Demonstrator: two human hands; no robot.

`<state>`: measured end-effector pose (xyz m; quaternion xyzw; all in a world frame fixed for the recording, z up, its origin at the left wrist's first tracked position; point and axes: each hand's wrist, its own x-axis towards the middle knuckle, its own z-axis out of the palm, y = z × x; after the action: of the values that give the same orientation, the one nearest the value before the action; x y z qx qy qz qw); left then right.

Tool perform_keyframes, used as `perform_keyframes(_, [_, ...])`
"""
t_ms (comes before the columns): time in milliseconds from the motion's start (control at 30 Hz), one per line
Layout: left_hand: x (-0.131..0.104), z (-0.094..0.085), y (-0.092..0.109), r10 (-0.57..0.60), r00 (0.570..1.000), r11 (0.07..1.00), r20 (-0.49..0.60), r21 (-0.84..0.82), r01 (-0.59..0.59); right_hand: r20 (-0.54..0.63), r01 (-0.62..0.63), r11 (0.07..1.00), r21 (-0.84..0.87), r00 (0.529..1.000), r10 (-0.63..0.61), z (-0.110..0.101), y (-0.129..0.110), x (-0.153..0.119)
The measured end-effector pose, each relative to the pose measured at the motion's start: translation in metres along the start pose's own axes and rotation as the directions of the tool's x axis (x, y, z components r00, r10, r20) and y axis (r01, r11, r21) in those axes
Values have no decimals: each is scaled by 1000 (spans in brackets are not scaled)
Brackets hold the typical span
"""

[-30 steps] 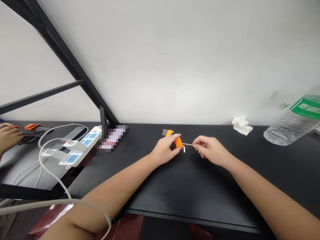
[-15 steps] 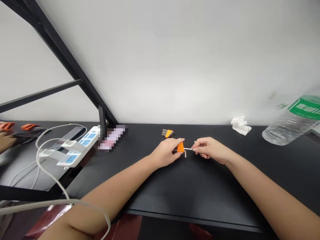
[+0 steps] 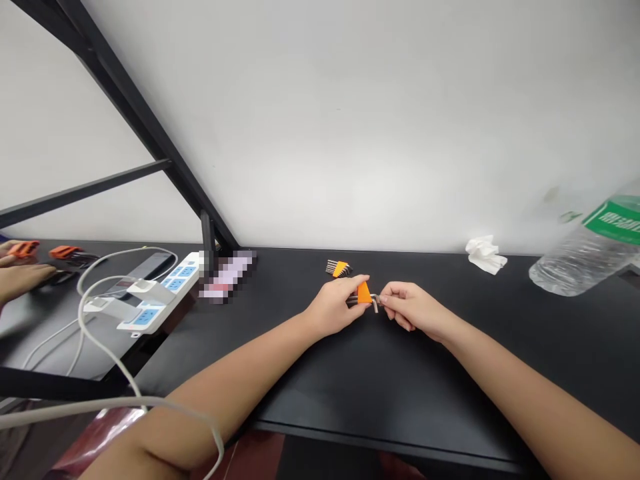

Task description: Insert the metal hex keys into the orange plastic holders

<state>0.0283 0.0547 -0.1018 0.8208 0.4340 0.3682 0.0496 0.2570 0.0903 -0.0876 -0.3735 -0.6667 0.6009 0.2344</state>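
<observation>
Between thumb and fingers, my left hand (image 3: 336, 305) grips an orange hex key holder (image 3: 364, 293) above the black table. Bent metal ends of hex keys (image 3: 375, 306) stick out of its right side. My right hand (image 3: 411, 307) is closed, thumb and forefinger pinching a hex key (image 3: 379, 299) by its bent end, close against the holder. Fingers cover part of that key. Just behind my left hand, a second orange holder with several hex keys (image 3: 339, 269) lies on the table.
A white power strip (image 3: 167, 293) with plugs and looping white cables lies left, beside a black metal frame (image 3: 150, 143) and a phone (image 3: 145, 270). Crumpled tissue (image 3: 485, 255) and a large plastic bottle (image 3: 580, 257) are right. Another person's hand (image 3: 23, 280) holds orange items far left.
My right hand has moved left toward the holder, and the long key shaft that showed between them is now mostly inside it. The other person's hand has come further into view.
</observation>
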Motion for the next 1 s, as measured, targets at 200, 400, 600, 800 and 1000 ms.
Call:
perform_keyframes(200, [1,3,5,71,997,995,10,66,-72,14,31,980,-197,999,-29,5,-2,-3])
perform_keyframes(400, [3,3,1,16,1000,1000,-2,24,-16,12,22,994,-109,1000,-21,13,0,-5])
perform_keyframes(600, [6,7,2,203,978,949,41,238,-207,31,7,1000,3,999,-7,27,-3,-7])
perform_keyframes(800, [5,6,1,136,990,971,48,192,-142,121,37,989,-146,992,-19,9,-11,-12])
perform_keyframes(1000, [7,-2,-1,-44,997,989,69,143,34,-172,-9,662,-749,968,-181,-60,-10,-13])
